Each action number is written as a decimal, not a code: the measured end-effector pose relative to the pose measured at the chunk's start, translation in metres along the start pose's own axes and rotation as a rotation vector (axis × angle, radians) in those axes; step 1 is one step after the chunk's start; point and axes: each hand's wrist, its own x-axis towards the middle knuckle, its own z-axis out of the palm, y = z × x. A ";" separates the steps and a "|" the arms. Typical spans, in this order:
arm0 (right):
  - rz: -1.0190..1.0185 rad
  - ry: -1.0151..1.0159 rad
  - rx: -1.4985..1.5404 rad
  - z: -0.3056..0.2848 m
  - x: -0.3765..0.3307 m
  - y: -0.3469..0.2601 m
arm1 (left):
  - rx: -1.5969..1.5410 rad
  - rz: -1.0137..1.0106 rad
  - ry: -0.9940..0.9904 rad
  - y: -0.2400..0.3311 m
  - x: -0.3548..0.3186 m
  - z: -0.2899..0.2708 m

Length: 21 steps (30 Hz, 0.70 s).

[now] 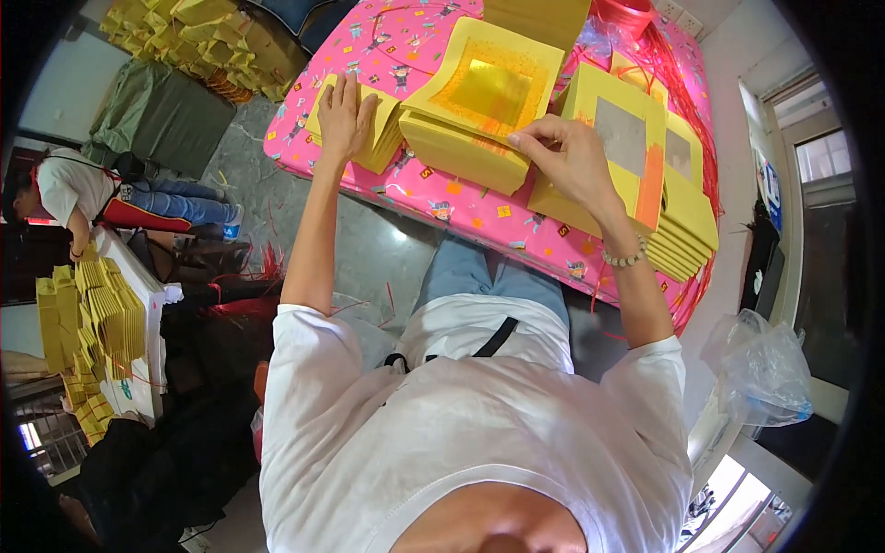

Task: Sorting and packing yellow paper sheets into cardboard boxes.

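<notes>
My left hand (346, 120) lies with fingers stretched over a small stack of folded yellow paper (385, 138) on the table's left part. Beside it is a thick stack of joss paper (493, 88), yellow sheets with a shiny gold square and an orange print. My right hand (570, 166), with a beaded bracelet on its wrist, is closed in a pinch at the right near edge of the top sheet. Under the right forearm stand yellow stacks (599, 101) with a silvery square and an orange strip. The pinching fingertips partly hide what they grip.
A pink patterned cloth (442, 198) covers the table. Red strands (687, 101) run down its right side near a red basin (627, 13). At left, another person (78, 189) bends by a white table (152, 323) with yellow paper stacks. A clear plastic bag (761, 369) hangs at right.
</notes>
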 end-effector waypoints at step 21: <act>-0.137 0.132 -0.164 -0.015 0.011 -0.018 | -0.004 0.619 -0.311 0.167 0.039 -0.094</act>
